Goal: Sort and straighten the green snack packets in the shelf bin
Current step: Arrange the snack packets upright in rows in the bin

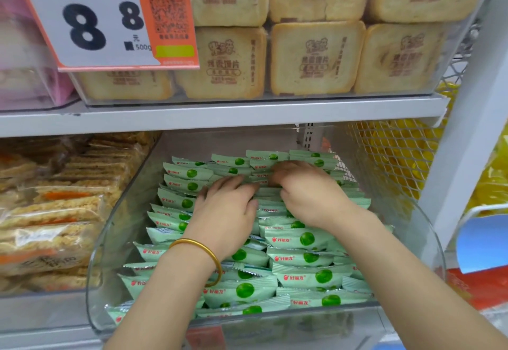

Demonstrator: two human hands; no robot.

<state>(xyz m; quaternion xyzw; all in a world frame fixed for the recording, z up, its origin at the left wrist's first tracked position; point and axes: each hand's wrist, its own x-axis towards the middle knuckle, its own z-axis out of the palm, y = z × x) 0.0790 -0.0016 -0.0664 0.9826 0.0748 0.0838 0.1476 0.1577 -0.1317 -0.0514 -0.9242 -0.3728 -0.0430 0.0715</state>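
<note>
On the lower shelf, a clear plastic bin [275, 319] holds the green snack packets [305, 239], laid overlapping in roughly 2 columns that run from the front wall to the back. Both hands are inside it, about midway back. The left hand [228, 206] lies palm down on the left column, its fingers [236, 183] held close together and stretched forward, touching the packets. A gold bangle [211, 256] circles that wrist. The right hand [308, 193] sits just beside it over the right column; its fingers [277, 176] curl down among the packets, tips hidden, so I cannot tell whether they pinch one. Wrapped cracker bars [55, 212] fill the neighbouring bin on the left. On the shelf above stand toast-slice packs [316, 61] behind a price sign [82, 19] reading 8.8
</note>
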